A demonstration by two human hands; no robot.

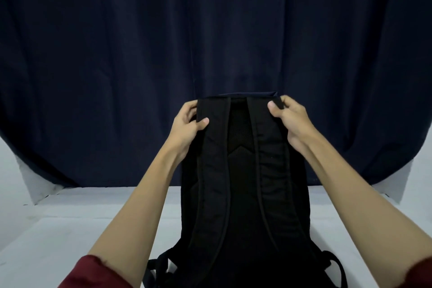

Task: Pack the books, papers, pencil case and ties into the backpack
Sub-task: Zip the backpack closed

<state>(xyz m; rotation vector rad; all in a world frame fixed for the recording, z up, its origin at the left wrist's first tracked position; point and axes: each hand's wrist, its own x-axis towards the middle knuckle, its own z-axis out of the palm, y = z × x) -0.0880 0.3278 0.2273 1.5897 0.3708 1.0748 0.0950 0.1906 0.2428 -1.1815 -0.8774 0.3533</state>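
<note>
Both hands, left hand (189, 124) and right hand (288, 117), are gripping the top corners of the upright black fabric backpack (243, 194), straps facing the person, standing on the white bench (70, 229) below the grip.

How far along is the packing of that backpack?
Nothing visibly proves anything is packed: no books, papers, pencil case or ties show, and the inside of the black backpack is hidden. It stands upright on the white table, straps toward the camera. In hand now: the left hand and right hand each grip a top corner. Whether the items are inside or out of view cannot be told.
</note>
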